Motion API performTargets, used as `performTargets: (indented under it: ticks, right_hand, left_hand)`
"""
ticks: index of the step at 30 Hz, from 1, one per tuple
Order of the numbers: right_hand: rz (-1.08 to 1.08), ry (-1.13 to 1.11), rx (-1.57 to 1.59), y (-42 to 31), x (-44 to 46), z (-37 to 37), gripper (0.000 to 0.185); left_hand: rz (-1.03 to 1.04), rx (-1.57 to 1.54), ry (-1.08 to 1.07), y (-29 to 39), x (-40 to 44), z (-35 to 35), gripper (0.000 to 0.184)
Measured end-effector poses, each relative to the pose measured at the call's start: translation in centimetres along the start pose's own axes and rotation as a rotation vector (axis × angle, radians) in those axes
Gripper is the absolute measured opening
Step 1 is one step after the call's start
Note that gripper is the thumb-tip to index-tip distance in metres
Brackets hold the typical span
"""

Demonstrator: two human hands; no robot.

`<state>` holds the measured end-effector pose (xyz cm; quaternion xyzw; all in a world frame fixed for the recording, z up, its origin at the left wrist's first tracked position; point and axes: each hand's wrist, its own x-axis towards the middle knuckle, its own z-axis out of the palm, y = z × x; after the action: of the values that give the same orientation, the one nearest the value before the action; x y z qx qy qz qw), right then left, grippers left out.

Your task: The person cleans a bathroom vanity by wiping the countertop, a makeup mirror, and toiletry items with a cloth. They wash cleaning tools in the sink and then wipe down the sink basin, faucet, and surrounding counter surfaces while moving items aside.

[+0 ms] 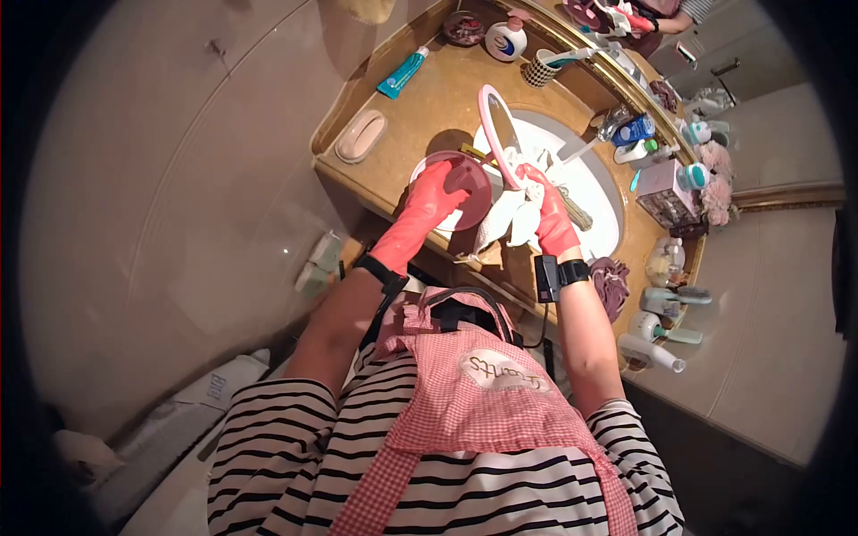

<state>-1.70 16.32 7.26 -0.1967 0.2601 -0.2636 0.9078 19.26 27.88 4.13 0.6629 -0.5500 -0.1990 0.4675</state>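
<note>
In a red rubber glove, my left hand (435,198) is closed on a round pinkish-brown dish (476,192) at the counter's front edge. My right hand (550,214), also gloved in red, grips a white cloth (511,219) that hangs down in front of the sink. Just above that hand a pink-rimmed round mirror (499,129) stands tilted over the white sink basin (603,210); its lower end is hidden by the cloth and fingers.
A soap dish (361,137), a toothpaste tube (403,73), a pump bottle (507,37) and a checkered cup (540,69) line the far left. Bottles, a tissue box (660,192), brushes and a purple cloth (610,288) stand along the right.
</note>
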Motion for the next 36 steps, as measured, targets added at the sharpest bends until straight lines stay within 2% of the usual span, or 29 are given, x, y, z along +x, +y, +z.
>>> performTargets:
  ticks: [1,2,3,4,6,8,9,10,13,16,23,26,29,31,34,36]
  right_hand:
    - [-0.009,0.104,0.014,0.1,-0.2,1.1,0.014]
    - [0.003,0.109,-0.003,0.1,-0.1,1.1,0.014]
    - [0.061,-0.022,0.032,0.0,0.0,1.1,0.011]
    - [0.118,-0.151,0.068,0.0,0.1,1.1,0.008]
    - [0.101,-0.072,0.062,0.0,0.2,1.1,0.007]
    - [0.032,0.074,0.078,-0.1,0.1,1.1,0.006]
    - [-0.004,0.156,0.126,0.0,-0.3,2.4,0.012]
    - [-0.008,0.160,0.122,-0.2,-0.7,2.5,0.012]
    - [-0.017,-0.045,0.050,-0.6,-1.4,3.0,0.014]
    - [-0.014,-0.017,0.097,-0.8,-2.3,4.7,0.015]
    - [-0.054,0.090,0.242,-1.2,-2.0,2.5,0.014]
    - [-0.017,-0.006,0.186,-1.4,-2.7,3.8,0.015]
    - [-0.014,0.029,0.069,-1.5,-3.2,4.6,0.019]
    - [-0.138,0.050,-0.150,-1.4,-3.8,6.2,0.021]
    - [-0.200,0.183,-0.171,-0.9,-3.4,5.3,0.022]
    - [-0.190,0.164,-0.162,-0.9,-3.4,4.9,0.022]
  left_hand:
    - [-0.163,-0.078,-0.065,0.5,0.0,0.1,0.048]
    - [-0.324,-0.157,-0.132,0.7,0.0,0.3,0.044]
    - [-0.152,0.054,-0.020,0.6,-0.3,0.7,0.032]
    - [-0.161,0.044,-0.010,0.2,-0.3,0.9,0.032]
    - [-0.120,0.087,-0.120,-0.3,0.1,1.0,0.026]
    - [-0.097,0.081,-0.119,0.2,0.4,0.8,0.024]
    - [-0.076,0.090,-0.128,0.8,0.4,0.3,0.022]
    - [-0.074,0.084,-0.129,1.5,0.4,-0.1,0.022]
    - [0.043,-0.008,-0.066,2.7,0.6,-1.0,0.020]
    - [0.096,0.016,-0.097,3.3,0.9,-1.5,0.018]
    - [0.040,-0.156,-0.103,3.0,1.0,-0.8,0.016]
    - [0.066,-0.079,-0.158,5.0,1.1,-2.0,0.014]
    - [0.029,-0.027,-0.196,5.4,1.2,-2.1,0.014]
    - [0.006,0.063,-0.149,5.6,1.1,-2.0,0.011]
    - [-0.114,0.118,-0.255,6.4,1.4,-2.6,0.013]
    - [-0.108,0.116,-0.240,6.3,1.5,-2.1,0.013]
